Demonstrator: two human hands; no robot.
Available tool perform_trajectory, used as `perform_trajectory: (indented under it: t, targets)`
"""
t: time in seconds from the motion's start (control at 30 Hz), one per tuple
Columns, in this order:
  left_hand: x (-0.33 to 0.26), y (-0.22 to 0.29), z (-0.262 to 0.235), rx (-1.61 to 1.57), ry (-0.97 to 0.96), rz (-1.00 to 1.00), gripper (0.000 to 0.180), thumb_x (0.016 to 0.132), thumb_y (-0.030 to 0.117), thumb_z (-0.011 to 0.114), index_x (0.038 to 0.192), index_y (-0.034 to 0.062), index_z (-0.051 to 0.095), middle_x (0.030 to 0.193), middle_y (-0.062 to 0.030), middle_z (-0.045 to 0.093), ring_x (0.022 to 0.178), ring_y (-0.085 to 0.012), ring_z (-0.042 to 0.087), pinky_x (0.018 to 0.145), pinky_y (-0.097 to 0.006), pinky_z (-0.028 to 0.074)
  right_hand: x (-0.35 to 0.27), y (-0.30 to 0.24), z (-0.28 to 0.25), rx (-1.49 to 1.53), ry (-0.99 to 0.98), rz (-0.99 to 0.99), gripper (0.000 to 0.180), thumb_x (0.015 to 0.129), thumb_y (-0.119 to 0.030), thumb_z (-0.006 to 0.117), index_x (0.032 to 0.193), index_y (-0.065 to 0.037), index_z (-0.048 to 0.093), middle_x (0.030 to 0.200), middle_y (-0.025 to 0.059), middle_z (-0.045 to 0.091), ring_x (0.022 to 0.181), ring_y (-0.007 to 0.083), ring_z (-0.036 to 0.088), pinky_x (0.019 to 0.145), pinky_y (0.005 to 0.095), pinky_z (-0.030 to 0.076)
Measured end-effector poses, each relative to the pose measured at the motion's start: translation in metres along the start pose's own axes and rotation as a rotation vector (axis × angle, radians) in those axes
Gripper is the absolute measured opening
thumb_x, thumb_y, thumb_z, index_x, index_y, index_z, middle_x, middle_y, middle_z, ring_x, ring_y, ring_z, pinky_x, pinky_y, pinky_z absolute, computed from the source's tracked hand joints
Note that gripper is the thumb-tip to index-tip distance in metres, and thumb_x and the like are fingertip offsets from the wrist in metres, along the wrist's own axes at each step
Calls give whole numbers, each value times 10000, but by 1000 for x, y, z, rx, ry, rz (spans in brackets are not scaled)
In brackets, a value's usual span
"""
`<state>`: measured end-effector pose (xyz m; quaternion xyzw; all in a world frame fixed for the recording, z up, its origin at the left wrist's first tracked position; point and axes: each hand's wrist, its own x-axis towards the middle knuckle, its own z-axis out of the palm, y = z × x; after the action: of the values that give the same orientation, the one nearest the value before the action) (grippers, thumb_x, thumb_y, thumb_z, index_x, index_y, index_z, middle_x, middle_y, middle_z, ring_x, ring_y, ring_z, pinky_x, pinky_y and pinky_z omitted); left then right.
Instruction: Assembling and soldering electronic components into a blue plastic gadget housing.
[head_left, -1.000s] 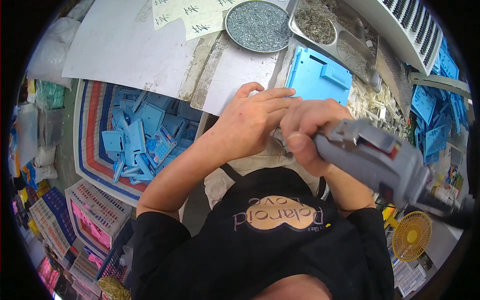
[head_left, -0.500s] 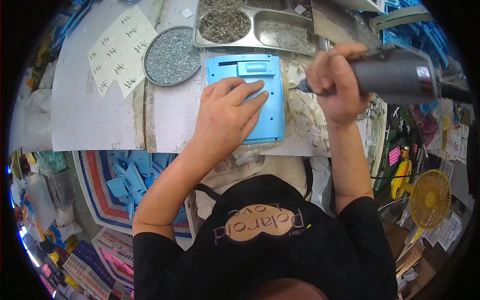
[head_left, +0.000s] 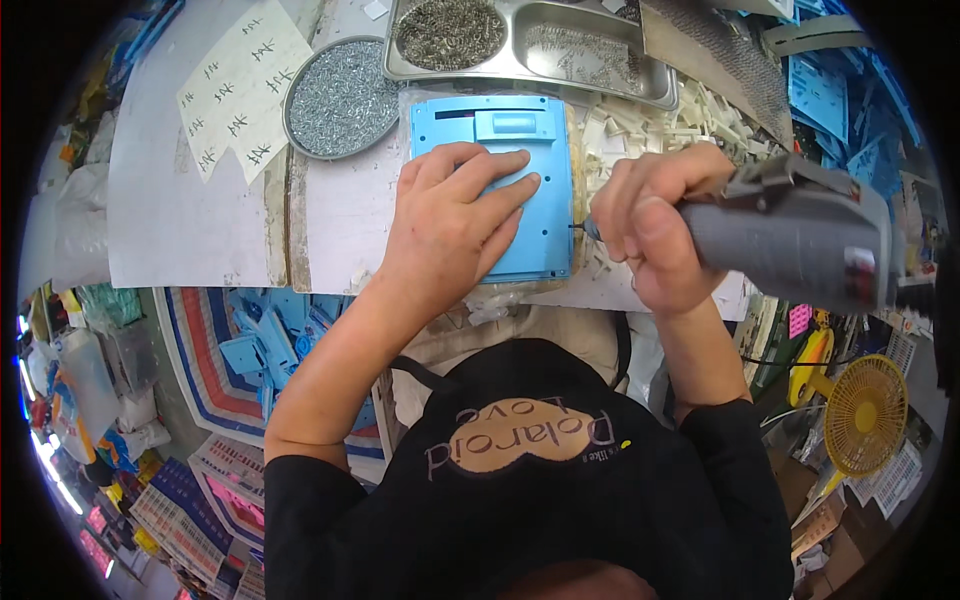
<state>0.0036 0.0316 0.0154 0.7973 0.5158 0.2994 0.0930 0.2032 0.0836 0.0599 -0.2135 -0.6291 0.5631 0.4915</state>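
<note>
A light blue plastic casing [head_left: 515,255] with small dark holes and a raised block near its far edge lies on the table before me. My left hand [head_left: 450,210] rests on the casing's left part, fingers stretched out and spread over its surface. In my right hand [head_left: 665,225], fingers wrapped round it, is a dark grey electric screwdriver [head_left: 790,245]. It is held nearly level, its bit pointing left at the casing's right edge. Whether the bit touches the casing I cannot tell.
A round dish of small screws [head_left: 345,100] stands to the far left, beside marked paper [head_left: 240,90]. Beyond the casing sits a metal compartment tray [head_left: 655,85] of small metal parts. White plastic pieces [head_left: 690,115] lie to the right. Blue parts [head_left: 265,345] fill a striped bag below the table.
My right hand has brought the screwdriver nearer to me, so its bit now points at a lower place along the casing's right edge. My left hand stays on the casing.
</note>
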Motion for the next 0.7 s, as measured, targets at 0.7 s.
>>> perform_trajectory:
  t: [0.7]
  targets:
    - [-627,-161,-23,504,987,-2084,769,853,420,739,1360,-101,488,1235,-311,609,1142,-487,577,1002,-503,455,56,-40,-26,237,112,-120,157,973,-127,551,1060,-16,482,658,7,417,533,106,409,498,253,355]
